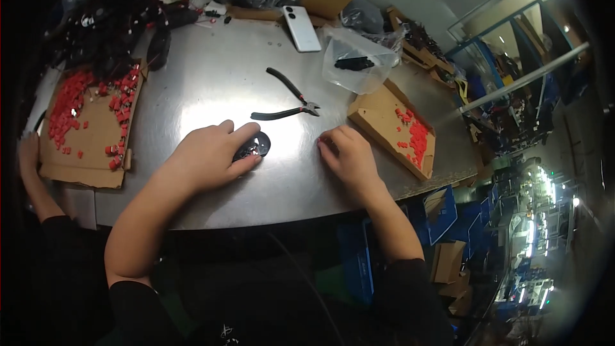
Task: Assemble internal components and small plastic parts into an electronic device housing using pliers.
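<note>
My left hand (211, 154) grips a round black housing (264, 144) low over the metal table, thumb and fingers around its edge. Small shiny parts show inside the housing, too fine to name. To the right of it, my right hand (348, 154) is closed in a pinch just above the tabletop. A speck of red shows at its fingertips, perhaps a small red piece, but I cannot make out what it is. Beyond both hands lies a pair of diagonal cutters (301, 108) with black handles spread apart.
Cardboard trays of small red parts stand at the left (83, 170) and right (378, 115). A white phone (301, 29), a clear plastic bag (359, 67) and a heap of black parts (102, 25) lie farther back. Another person's hand (29, 152) is at the far left.
</note>
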Demonstrator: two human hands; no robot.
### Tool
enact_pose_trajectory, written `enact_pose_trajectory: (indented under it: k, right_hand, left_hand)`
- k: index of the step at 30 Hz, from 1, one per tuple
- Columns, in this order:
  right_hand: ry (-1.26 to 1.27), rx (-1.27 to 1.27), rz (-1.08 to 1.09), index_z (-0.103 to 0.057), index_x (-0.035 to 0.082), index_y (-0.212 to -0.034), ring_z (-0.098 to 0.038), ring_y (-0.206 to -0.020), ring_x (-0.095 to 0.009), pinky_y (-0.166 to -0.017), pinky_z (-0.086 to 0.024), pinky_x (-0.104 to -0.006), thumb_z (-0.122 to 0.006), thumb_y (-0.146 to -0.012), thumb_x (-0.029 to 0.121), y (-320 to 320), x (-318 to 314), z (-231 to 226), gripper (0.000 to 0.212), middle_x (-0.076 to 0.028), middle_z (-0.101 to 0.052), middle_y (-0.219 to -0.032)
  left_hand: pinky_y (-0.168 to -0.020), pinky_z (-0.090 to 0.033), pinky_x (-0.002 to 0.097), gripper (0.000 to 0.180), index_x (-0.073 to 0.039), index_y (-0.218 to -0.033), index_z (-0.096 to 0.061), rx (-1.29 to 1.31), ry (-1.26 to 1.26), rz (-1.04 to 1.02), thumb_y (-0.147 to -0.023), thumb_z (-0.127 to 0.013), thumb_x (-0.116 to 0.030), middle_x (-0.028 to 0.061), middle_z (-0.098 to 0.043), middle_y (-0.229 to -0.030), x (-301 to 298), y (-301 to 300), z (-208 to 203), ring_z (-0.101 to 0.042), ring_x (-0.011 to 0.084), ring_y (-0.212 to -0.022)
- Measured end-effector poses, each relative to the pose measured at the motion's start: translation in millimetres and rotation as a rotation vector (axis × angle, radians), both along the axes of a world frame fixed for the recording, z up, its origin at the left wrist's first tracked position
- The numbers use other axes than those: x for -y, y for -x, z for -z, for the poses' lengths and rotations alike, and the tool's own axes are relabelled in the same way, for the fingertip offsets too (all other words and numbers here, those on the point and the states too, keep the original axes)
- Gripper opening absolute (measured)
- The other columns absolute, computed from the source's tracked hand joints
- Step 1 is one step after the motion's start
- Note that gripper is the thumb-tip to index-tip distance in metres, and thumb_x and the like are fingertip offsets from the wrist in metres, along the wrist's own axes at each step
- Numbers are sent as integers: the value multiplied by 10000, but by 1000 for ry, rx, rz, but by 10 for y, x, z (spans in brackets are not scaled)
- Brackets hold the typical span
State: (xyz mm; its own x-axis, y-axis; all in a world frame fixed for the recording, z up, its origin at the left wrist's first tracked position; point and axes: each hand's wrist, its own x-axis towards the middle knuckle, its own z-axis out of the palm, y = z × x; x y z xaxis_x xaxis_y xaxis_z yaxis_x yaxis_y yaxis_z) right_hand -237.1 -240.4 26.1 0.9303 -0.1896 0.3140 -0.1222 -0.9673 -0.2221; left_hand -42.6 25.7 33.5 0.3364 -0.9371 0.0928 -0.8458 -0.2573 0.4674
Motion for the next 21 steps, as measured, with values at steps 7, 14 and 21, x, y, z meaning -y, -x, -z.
enact_pose_trajectory:
  k: [7,14,21]
  right_hand:
    - [-373,-111,20,-738,38,-1140,-689,-820,-203,-761,-554,-297,-795,-869,138,75,-167,-262,294,-93,-690,-977]
    - [-272,-261,18,-718,31,-1061,-690,-801,-206,-745,-550,-306,-812,-877,178,-128,-158,-165,254,-99,-687,-958]
    - [-334,-141,107,-678,18,-950,-676,-740,-220,-663,-530,-331,-847,-851,240,-108,-360,-231,296,-105,-663,-861]
  left_hand:
    - [-722,-541,464,474,-154,-1332,-594,27,22,-15,-959,-643,-442,177,-645,-908,12,28,-32,-676,362,-824]
    - [-705,-537,452,473,-153,-1329,-598,11,46,-38,-955,-656,-437,163,-639,-898,2,37,12,-673,347,-814]
    - [-703,-542,458,465,-144,-1318,-595,-11,11,-52,-960,-655,-433,164,-642,-899,1,39,-22,-680,348,-813]
